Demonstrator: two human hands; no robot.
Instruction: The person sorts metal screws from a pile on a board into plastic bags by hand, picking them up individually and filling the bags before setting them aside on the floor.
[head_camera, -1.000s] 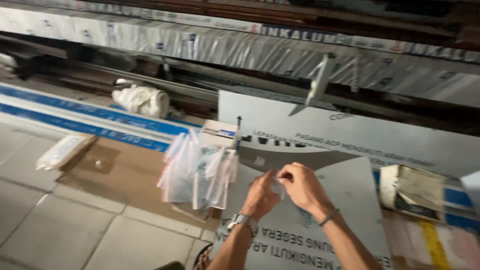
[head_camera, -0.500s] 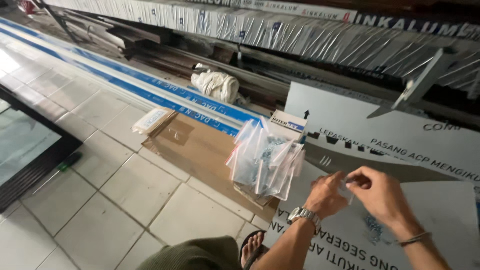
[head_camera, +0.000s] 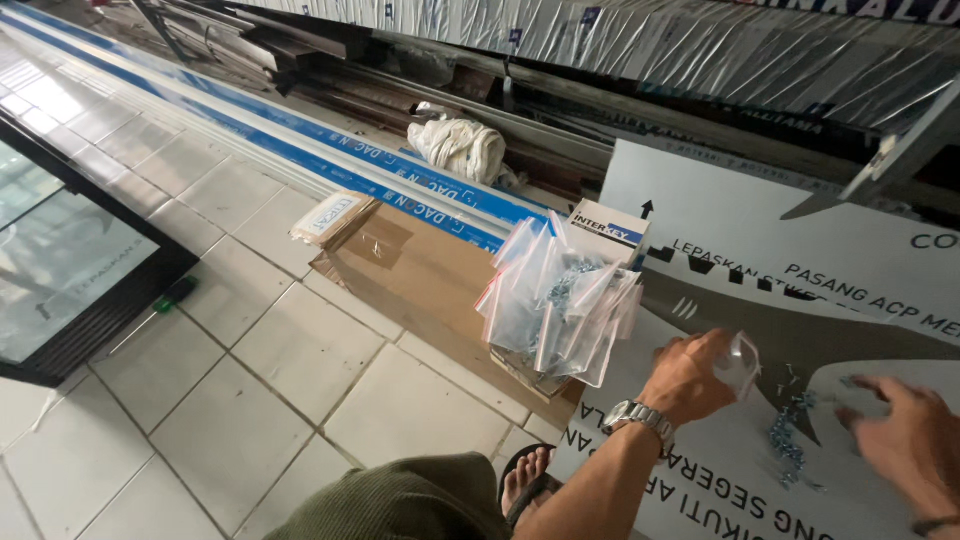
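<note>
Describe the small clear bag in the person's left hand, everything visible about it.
The small clear bag looks like thin, see-through plastic, crinkled and glossy. The left hand pinches it at its left edge, raised just above the grey and white printed panel. Whether it holds anything cannot be told. Loose small screws lie on the panel below and right of it, apart from it. The right hand is spread nearby and does not touch it.

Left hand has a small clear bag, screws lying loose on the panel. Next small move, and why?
Probably bring the right hand down onto the loose screws and pinch a few. The left hand holds the small clear bag just beside them, the right hand is free and hovers apart from the pile.
</note>
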